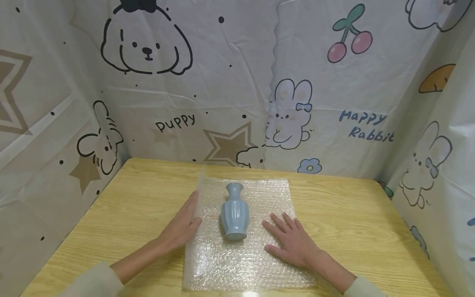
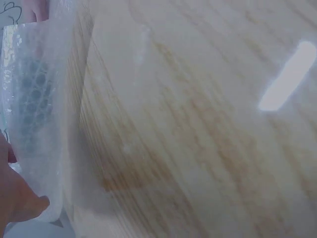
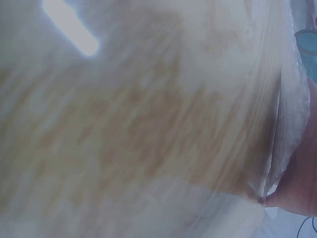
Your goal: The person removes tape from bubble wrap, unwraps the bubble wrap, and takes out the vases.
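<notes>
A glossy pale-blue vase (image 1: 235, 214) lies on its side on a sheet of clear bubble wrap (image 1: 245, 264), its neck toward the far side. At the sheet's left edge, my left hand (image 1: 182, 227) pinches the raised edge between thumb and fingers. The left wrist view shows the lifted bubble wrap (image 2: 34, 134) beside the left hand (image 2: 17, 191), with a bluish shape blurred behind it. On the sheet's right part, my right hand (image 1: 293, 243) rests with fingers spread, apart from the vase. The right wrist view catches part of the vase (image 3: 308, 49) and the right hand (image 3: 297, 173).
A yellow wood-grain table (image 1: 148, 185) extends beneath and around the sheet. Behind it and along both sides hangs a pale printed cloth (image 1: 222, 95) with cartoon animals and stars. Light glares off the tabletop in both wrist views.
</notes>
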